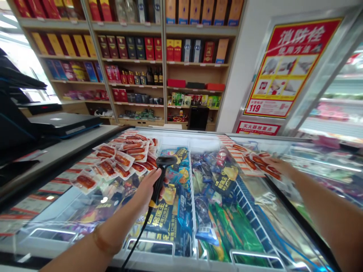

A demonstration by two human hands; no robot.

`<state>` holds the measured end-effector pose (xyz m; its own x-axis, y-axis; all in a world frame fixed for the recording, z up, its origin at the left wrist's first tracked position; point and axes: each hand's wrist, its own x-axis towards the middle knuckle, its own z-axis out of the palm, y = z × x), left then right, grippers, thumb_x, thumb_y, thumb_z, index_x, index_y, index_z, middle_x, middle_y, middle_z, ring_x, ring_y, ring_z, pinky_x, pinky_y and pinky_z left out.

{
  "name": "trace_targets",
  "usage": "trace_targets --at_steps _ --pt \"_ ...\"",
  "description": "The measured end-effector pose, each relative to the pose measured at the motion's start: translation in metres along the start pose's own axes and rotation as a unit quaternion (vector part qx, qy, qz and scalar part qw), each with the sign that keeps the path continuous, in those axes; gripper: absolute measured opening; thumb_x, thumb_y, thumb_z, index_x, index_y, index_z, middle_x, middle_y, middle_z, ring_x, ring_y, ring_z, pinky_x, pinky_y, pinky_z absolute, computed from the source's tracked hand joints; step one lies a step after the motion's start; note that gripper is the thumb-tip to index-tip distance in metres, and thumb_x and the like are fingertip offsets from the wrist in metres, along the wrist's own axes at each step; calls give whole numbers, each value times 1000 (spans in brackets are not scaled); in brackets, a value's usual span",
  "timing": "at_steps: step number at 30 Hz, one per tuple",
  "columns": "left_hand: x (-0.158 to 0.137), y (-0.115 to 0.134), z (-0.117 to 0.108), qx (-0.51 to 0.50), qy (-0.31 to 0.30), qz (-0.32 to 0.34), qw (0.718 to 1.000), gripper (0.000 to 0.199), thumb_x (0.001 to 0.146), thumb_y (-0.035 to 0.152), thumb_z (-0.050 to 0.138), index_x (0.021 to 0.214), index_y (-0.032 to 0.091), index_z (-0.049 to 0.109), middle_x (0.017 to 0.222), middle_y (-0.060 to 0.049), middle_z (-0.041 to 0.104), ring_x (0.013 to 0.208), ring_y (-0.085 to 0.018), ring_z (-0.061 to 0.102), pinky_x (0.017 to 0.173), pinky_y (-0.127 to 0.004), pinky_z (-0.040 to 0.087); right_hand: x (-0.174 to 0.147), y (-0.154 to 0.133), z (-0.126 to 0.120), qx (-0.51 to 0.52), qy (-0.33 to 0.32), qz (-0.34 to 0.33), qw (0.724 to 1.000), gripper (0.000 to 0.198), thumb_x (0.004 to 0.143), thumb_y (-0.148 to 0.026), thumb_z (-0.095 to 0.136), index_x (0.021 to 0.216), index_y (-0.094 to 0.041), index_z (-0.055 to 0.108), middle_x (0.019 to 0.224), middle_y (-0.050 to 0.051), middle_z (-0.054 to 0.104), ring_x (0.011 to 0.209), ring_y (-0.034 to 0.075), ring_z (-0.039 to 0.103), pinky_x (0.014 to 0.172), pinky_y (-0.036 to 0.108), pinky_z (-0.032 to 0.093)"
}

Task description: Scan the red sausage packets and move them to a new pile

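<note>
My left hand (151, 187) is wrapped round the grip of a black handheld barcode scanner (161, 172), held upright above the open middle of a chest freezer, its cable trailing down. On the glass to its left lies a pile of clear-packed red sausages (123, 160). At the right, my right hand (276, 166) has its fingers closed at the edge of a packaged sausage (258, 159), beside a few similar packs on the right-hand glass lid. That hand is somewhat blurred, and its fingertips are partly hidden.
Inside the freezer, wire baskets (193, 204) hold blue, black and green frozen-food bags. A counter (107, 132) with dark equipment runs along the left. Shelves (133, 66) of boxes and bottles stand behind, and a red-and-yellow poster (292, 68) hangs on the right wall.
</note>
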<state>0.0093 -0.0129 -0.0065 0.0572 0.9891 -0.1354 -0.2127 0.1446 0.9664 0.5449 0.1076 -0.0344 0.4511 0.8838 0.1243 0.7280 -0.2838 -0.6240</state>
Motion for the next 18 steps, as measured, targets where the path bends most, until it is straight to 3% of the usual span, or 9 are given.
trace_targets --at_steps 2,4,9,12,15,18 --pt "1 -1 2 4 2 -3 1000 44 70 59 63 82 19 51 46 5 48 36 -10 44 36 -21 33 -3 -2 3 74 -69 12 995 29 82 -45 59 96 -24 72 99 10 71 84 25 65 75 34 47" --pt "2 -3 4 2 3 1 1000 45 69 59 64 85 18 52 47 5 49 37 -10 43 36 -20 33 -10 -8 7 98 -97 -6 990 31 80 -48 60 95 -23 71 100 9 70 88 25 64 75 33 48" --pt "1 -7 2 -7 -11 22 1000 46 67 56 69 86 18 52 67 1 60 41 -8 47 36 -21 35 -40 -35 15 85 -76 -190 975 28 69 -47 69 81 -22 71 98 10 69 102 29 60 95 38 44" --pt "-1 -6 1 -12 -7 30 999 45 70 54 67 93 18 53 75 0 62 41 -7 47 36 -21 35 -55 -56 17 84 -101 -239 962 36 63 -53 73 86 -25 72 105 8 69 108 30 59 102 42 40" --pt "-3 -4 1 -13 -6 35 999 44 73 53 65 96 18 53 74 0 61 40 -7 46 36 -20 34 -50 -67 14 107 -92 -192 971 41 70 -60 65 85 -23 73 101 9 71 102 28 62 94 38 45" --pt "-3 -3 1 -10 -10 34 999 41 74 53 65 92 19 53 69 1 58 41 -7 45 37 -20 35 -19 -59 11 90 66 -90 990 52 83 -60 50 97 -15 71 100 15 70 91 26 63 81 34 46"
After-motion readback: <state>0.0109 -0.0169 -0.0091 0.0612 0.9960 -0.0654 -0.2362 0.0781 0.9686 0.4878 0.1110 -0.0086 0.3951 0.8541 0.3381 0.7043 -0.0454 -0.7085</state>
